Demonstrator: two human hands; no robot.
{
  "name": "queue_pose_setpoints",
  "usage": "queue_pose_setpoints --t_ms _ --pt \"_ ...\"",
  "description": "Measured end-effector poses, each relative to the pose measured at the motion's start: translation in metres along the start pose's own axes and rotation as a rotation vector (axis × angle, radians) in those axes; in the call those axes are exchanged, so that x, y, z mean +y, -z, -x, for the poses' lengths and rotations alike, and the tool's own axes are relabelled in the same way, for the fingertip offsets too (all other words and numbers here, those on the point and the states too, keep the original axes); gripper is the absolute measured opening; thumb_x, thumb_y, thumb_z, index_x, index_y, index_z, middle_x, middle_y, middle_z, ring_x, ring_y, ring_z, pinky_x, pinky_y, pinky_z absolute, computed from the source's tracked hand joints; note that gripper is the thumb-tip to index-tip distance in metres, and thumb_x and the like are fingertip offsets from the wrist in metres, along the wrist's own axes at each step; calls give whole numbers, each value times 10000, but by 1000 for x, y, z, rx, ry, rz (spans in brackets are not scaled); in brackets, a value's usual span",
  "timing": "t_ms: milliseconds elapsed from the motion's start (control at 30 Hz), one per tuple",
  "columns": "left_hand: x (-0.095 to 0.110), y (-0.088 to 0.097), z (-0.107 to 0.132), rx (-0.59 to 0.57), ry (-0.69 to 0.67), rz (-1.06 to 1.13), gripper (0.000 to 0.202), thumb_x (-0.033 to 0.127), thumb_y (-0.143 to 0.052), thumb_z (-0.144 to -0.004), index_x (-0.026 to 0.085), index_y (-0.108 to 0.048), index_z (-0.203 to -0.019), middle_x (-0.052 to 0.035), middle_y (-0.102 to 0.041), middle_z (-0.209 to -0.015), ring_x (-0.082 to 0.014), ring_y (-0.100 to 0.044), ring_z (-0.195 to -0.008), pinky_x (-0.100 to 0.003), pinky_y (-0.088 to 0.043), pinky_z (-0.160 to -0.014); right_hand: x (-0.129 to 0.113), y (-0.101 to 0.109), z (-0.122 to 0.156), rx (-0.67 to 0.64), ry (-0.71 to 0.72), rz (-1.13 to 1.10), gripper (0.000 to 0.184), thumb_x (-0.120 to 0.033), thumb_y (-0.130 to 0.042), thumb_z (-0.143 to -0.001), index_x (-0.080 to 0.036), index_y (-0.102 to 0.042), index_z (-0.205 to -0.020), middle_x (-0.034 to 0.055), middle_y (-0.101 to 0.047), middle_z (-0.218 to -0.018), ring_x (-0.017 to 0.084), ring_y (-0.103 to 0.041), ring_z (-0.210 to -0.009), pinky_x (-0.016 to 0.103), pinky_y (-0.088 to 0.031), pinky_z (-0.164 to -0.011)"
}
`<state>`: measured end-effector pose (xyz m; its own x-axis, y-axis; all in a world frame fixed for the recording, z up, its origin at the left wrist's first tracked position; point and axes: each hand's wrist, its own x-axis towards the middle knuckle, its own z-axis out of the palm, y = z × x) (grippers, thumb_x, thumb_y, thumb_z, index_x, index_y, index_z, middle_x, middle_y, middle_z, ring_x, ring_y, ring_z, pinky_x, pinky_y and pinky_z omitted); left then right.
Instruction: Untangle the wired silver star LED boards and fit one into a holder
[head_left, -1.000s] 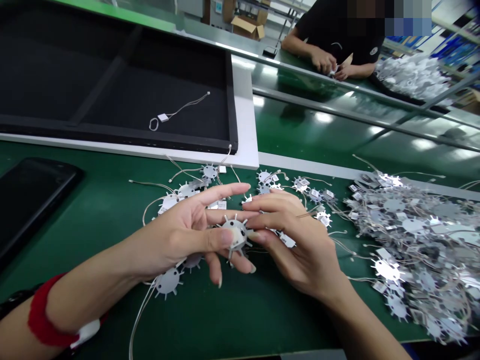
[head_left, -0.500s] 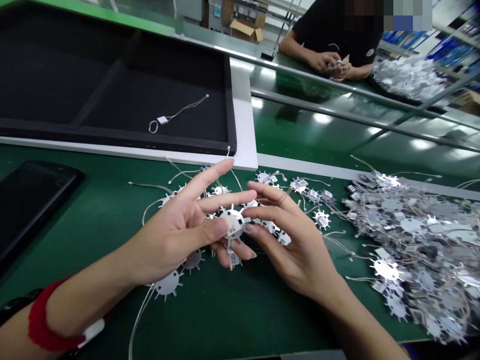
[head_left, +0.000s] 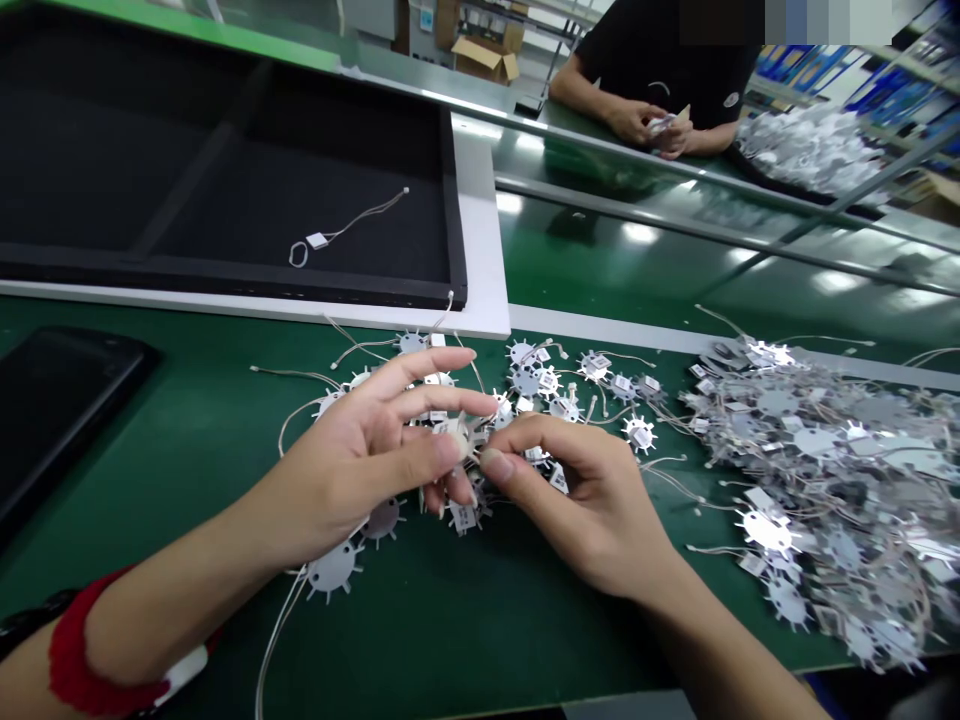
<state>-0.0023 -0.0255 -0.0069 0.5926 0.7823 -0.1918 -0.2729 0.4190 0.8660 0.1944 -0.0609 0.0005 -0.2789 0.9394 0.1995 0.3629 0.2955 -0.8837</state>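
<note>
Between the thumb and fingers of my left hand is a small silvery metal disc with prongs, mostly covered by the fingers. The index and middle fingers of that hand stretch out above it. My right hand pinches at the disc's right edge, its thumb and index fingertip closed on a prong or wire too small to make out. Under and behind both hands lie several similar pronged discs, with white labels and thin wires, on the green table.
To the right spreads a large heap of pronged discs. A black tray at back left holds a wire with a white tag. A dark phone-like object lies at left. Across the bench, a co-worker's hands handle a small piece.
My right hand has closed from loosely curved fingers into a pinch at the disc's edge. The disc has turned in my left hand and shows less of its face.
</note>
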Motion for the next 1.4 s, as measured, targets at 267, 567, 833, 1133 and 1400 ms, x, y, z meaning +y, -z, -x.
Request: queue_pose_setpoints --t_ms 267,567,833,1133,1400 --pt "2 4 -2 1 129 176 462 237 -768 -873 285 -568 -1287 -27 -685 -1033 -144 -729 -709 -179 -622 -602 6 0 3 29 73 49 113 -168 -597 -948 -169 -663 -856 -11 -696 -784 83 -619 -707 212 -470 -676" --pt "1 4 -5 36 48 46 337 216 -785 -855 295 -637 -1148 1 -697 -1034 -79 -675 -604 -114 -564 -492 1 -1 0 -29 -73 19 193 -230 -575 -953 -168 -655 -789 -12 -660 -713 90 -568 -639 220 -429 -601" --pt "-1 5 -2 32 -43 -92 314 225 -800 -850 362 -694 -1111 37 -712 -1078 -46 -646 -713 -73 -557 -618 2 3 -3 -41 -289 -179 259 -336 -591 -931 -174 -651 -738 2 -616 -663 115 -536 -611 244 -423 -562" --pt "-1 1 0 26 -41 -120 335 220 -812 -835 338 -681 -1120 28 -734 -1081 -107 -690 -893 -106 -586 -708 3 3 0 -28 -280 -247 167 -330 -658 -907 -202 -724 -823 -7 -654 -697 103 -549 -620 224 -436 -556" --pt "-2 1 -1 80 -13 -121 447 246 -841 -803 295 -631 -1195 -22 -712 -1155 -115 -701 -814 -138 -599 -683 2 1 -4 6 -237 -211 155 -288 -670 -895 -197 -726 -782 -5 -682 -699 104 -577 -624 225 -460 -561"
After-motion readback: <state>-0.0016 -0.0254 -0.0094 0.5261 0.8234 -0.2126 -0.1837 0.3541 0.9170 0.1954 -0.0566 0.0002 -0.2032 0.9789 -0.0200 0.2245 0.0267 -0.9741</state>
